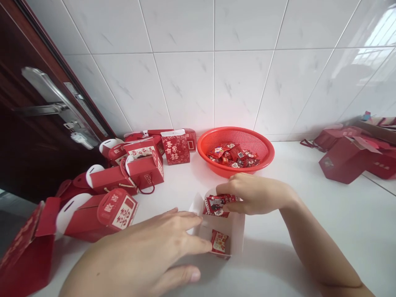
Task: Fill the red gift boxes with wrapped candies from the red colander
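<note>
An open gift box with a white inside (236,235) stands on the white tabletop in front of me. My left hand (163,247) lies along its left side, fingers stretched out and touching the box's edge. My right hand (250,194) reaches over the far end, its fingers closed on a red candy packet (216,205) with a dark picture, just inside the box. A smaller red wrapped candy (220,242) rests at the near end of the box. Part of the packet is hidden by my right fingers.
Behind the box sits a red plastic basket (204,150) holding several wrapped candies (236,154). Several red gift boxes (102,214) crowd the left side, near a dark door (37,136). More red boxes (346,161) lie at the far right. A tiled wall (185,90) bounds the back.
</note>
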Demonstrator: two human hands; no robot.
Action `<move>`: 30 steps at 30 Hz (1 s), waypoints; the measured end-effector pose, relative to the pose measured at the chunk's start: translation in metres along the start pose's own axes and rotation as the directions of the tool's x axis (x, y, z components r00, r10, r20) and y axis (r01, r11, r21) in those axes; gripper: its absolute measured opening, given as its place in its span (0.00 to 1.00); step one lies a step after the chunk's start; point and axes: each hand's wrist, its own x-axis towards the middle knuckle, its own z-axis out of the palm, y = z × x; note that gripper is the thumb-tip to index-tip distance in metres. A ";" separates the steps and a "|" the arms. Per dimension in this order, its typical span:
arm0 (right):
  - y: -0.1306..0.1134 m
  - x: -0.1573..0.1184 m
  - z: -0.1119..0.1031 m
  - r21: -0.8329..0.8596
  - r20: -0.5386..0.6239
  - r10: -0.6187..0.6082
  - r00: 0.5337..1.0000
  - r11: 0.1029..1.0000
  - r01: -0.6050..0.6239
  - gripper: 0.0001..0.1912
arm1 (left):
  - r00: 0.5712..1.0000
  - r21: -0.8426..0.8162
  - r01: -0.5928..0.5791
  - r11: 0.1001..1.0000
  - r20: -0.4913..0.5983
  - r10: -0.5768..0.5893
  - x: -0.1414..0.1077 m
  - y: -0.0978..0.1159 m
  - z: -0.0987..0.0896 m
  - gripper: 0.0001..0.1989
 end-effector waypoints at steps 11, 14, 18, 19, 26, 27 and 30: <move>-0.012 0.005 0.008 -0.032 0.033 0.021 0.999 0.999 -0.019 0.14 | 0.993 -0.007 -0.052 0.999 -0.106 0.051 -0.005 -0.007 0.013 0.24; -0.013 0.003 0.007 -0.023 0.004 -0.003 1.000 1.000 0.003 0.12 | 0.996 -0.019 -0.035 0.999 -0.088 0.033 -0.004 -0.006 0.010 0.24; -0.015 -0.003 0.006 0.016 -0.088 -0.093 0.992 0.995 0.094 0.10 | 0.997 -0.109 -0.077 0.991 -0.038 0.073 0.001 -0.001 0.000 0.23; -0.015 -0.004 0.006 0.039 -0.114 -0.130 0.985 0.990 0.135 0.10 | 0.997 -0.133 -0.078 0.988 -0.025 0.075 0.002 0.001 -0.002 0.23; -0.017 -0.001 0.007 0.345 -0.173 -0.223 0.959 0.899 0.271 0.10 | 0.999 -0.162 -0.013 0.987 0.041 0.020 0.004 0.005 -0.007 0.23; -0.016 0.001 0.008 0.340 -0.146 -0.193 0.970 0.911 0.233 0.10 | 0.999 -0.159 -0.035 0.987 0.028 0.040 0.003 0.004 -0.007 0.22; -0.015 0.003 0.009 0.213 -0.031 -0.106 0.994 0.971 0.110 0.13 | 0.997 -0.097 -0.077 0.992 -0.029 0.074 -0.002 -0.003 -0.003 0.21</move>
